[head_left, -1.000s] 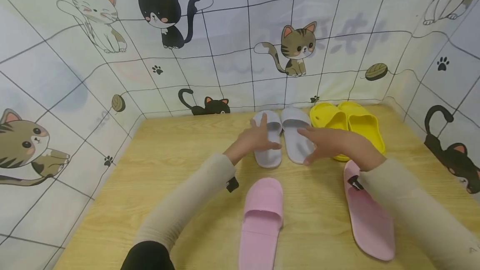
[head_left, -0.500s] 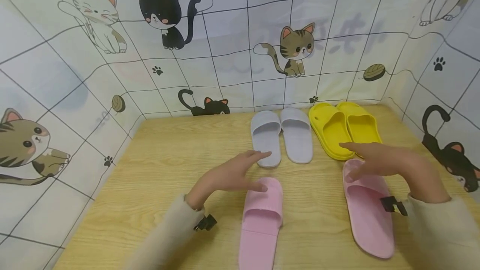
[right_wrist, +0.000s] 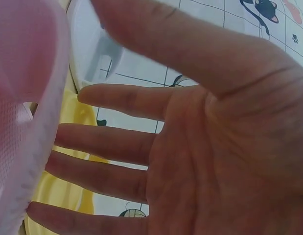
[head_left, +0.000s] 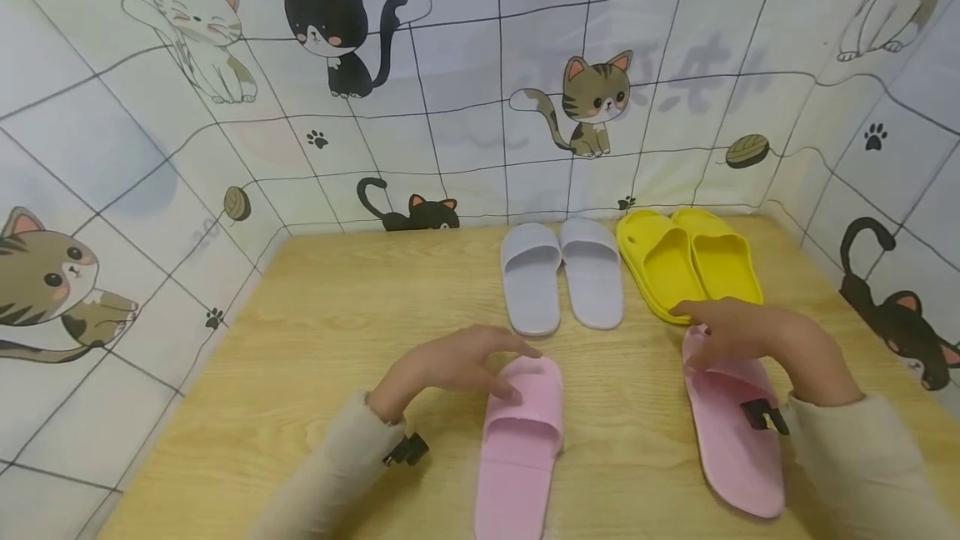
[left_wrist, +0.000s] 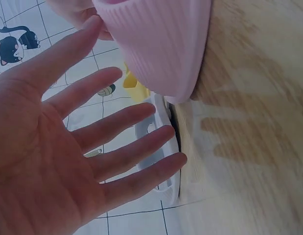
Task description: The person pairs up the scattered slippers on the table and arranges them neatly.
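On tabletop, midway between side edges: left pink slipper, our left hand at toe, spread, gripping nothing. Toward right edge: right pink slipper, our right hand likewise. Risk: we nudge yellow pair, right fingertips lying so near.

Cartoon-cat wall covering is enclosing a wood-grain surface on three sides, booth-like; the wider room's kind is remaining unclear.
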Available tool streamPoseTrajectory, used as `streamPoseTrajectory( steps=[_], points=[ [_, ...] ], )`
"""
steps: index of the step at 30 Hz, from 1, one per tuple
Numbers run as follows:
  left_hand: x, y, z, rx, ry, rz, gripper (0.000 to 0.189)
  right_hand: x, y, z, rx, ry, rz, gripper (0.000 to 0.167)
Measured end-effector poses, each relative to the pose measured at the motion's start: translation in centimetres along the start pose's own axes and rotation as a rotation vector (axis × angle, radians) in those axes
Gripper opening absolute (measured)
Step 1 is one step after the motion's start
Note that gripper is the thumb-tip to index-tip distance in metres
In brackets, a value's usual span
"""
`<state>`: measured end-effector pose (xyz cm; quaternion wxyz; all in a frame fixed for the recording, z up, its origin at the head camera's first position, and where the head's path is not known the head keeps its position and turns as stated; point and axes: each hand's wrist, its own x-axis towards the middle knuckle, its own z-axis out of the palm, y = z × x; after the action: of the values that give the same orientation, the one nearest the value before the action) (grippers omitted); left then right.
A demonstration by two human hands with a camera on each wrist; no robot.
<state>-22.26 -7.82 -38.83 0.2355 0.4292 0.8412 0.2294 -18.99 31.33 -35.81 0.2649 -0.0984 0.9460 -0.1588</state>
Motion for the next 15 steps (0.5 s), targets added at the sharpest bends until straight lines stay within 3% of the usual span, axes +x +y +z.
streamPoseTrajectory(
  steps=[7,15],
  points=[
    [-0.18,0.09,-0.29,0.034,-0.027,-0.028,0.058,-0.09,0.22,-0.32,-0.027,0.011,-0.01,0.08],
    [-0.29,0.36,-0.04,0.041,-0.09,-0.009,0.063,-0.47,0.91,-0.57,-0.001,-0.032,-0.011,0.074]
  ],
)
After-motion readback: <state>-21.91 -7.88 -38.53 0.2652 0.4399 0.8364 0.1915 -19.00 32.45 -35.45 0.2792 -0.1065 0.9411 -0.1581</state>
